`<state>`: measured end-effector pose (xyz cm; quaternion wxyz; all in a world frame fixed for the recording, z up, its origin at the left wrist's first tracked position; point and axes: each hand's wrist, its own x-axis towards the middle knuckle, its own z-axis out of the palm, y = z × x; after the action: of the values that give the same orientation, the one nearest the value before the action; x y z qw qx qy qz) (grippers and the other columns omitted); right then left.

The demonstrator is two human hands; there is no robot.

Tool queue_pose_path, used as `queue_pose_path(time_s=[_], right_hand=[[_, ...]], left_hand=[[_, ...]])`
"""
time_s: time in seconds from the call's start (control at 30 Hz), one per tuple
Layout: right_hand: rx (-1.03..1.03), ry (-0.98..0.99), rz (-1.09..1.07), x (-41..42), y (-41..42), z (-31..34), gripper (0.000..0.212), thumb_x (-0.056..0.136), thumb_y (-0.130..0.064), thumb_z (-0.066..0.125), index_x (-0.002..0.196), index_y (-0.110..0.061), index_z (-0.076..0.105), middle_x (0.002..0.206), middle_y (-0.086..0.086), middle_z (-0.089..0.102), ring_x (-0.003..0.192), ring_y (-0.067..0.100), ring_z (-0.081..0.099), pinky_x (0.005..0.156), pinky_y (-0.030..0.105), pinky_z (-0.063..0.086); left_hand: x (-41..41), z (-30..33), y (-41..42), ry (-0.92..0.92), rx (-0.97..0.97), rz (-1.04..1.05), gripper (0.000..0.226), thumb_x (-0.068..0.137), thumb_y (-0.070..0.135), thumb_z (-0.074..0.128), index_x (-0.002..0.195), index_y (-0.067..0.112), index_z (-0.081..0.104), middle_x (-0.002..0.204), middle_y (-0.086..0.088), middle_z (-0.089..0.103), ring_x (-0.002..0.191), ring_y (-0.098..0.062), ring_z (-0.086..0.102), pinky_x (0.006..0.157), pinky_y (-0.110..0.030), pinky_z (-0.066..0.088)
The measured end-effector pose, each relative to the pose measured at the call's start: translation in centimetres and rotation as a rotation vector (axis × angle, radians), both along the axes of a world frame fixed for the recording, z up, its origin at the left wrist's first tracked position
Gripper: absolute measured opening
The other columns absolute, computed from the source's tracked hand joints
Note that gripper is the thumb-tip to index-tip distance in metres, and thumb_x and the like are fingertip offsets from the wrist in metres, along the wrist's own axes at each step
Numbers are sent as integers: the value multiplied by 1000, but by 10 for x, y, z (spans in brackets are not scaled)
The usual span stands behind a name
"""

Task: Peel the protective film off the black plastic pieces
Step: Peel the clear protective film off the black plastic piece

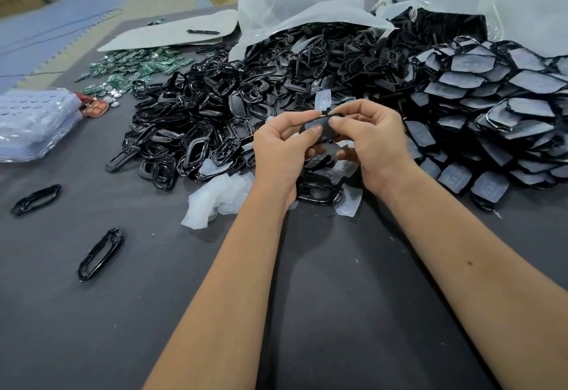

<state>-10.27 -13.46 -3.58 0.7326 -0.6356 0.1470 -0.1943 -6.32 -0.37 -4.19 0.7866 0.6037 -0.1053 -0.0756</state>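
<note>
– Holding one black plastic piece (pixel 319 128) above the grey table (pixel 353 297), between both hands, near the middle of the scene. Grip?

– Left hand (pixel 284 147) pinching its left end, thumb pressed on the filmed face; right hand (pixel 370 140) pinching the right end, thumb and forefinger closed on the edge (remaining fingers curled underneath).

– Film?

– Pale strip of film (pixel 322 99) standing up just behind the right fingertips; attachment point not resolvable.

– Surroundings?

– Heap of peeled film scraps (pixel 215 197) near the left wrist. Pile of black frames (pixel 190 131) to the left. Stack of film-covered pieces (pixel 491 119) to the right, spilling from a clear bag (pixel 507 2) at far right. Two loose frames (pixel 100 254) lying apart at near left.
</note>
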Motion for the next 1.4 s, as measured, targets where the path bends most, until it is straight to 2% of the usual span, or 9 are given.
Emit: queue_pose_path(time_s=[0.17,0.3,0.5,0.8,0.93,1.1,1.2,1.33,1.4], right_hand=[[24,-7,4,1,3,0,15,95,-1,67,88,-12,75,84,11,73,67,23,67,43,25,47],[-42,8,-30,1,5,-1,15,97,0,63,91,-9,74,75,9,69,54,15,60,42,26,47],[-128,-32,-7,-1,7,-3,7,91,1,73,92,-5,73,71,3,71,52,11,62,46,22,49],[-113,-20,-6,0,0,0,14,96,5,65,90,-4,74,65,5,70,49,14,63,49,23,54],[-218,-34,11,0,1,0,15,97,3,64,89,-4,74,64,3,68,51,15,63,50,26,55],[-431,-122,-38,-3,4,0,8,96,-2,68,98,-5,75,80,8,73,59,21,68,55,35,59],[-774,-274,-86,-5,6,1,11,94,-4,70,100,-9,79,92,3,72,80,15,69,72,29,58],[-909,-350,70,-6,6,-1,21,97,-13,72,117,-8,78,106,6,68,96,19,65,79,19,49],[-990,-355,58,-5,4,-3,24,94,-15,77,117,-10,78,109,7,65,99,22,63,82,23,50]], left_hand=[[1,0,1,25,-9,3,20,90,-10,69,99,6,77,83,-9,75,57,-11,66,53,-16,50],[1,-1,0,34,6,7,19,90,-10,69,101,4,76,80,-8,75,54,-11,65,53,-17,50],[3,-1,1,22,10,4,19,91,-11,68,102,1,76,83,-10,77,59,-11,68,55,-18,53],[7,1,5,-72,98,-21,23,87,-10,71,101,8,77,68,-3,71,52,-11,60,53,-19,49],[9,1,9,-3,54,-63,24,89,-10,68,97,11,76,62,0,68,50,-8,58,51,-16,46],[12,2,10,136,-87,-102,23,92,-13,63,97,7,74,67,-1,65,50,-7,55,50,-15,46],[13,5,11,210,-177,-107,21,93,-14,60,98,3,72,69,-3,65,50,-7,53,49,-14,44],[19,10,19,330,-313,-78,16,96,-10,55,97,-1,68,70,-4,64,48,-4,51,45,-11,41],[20,11,23,361,-329,-92,15,98,-7,54,96,-2,68,73,-4,62,47,-4,51,44,-11,41]])
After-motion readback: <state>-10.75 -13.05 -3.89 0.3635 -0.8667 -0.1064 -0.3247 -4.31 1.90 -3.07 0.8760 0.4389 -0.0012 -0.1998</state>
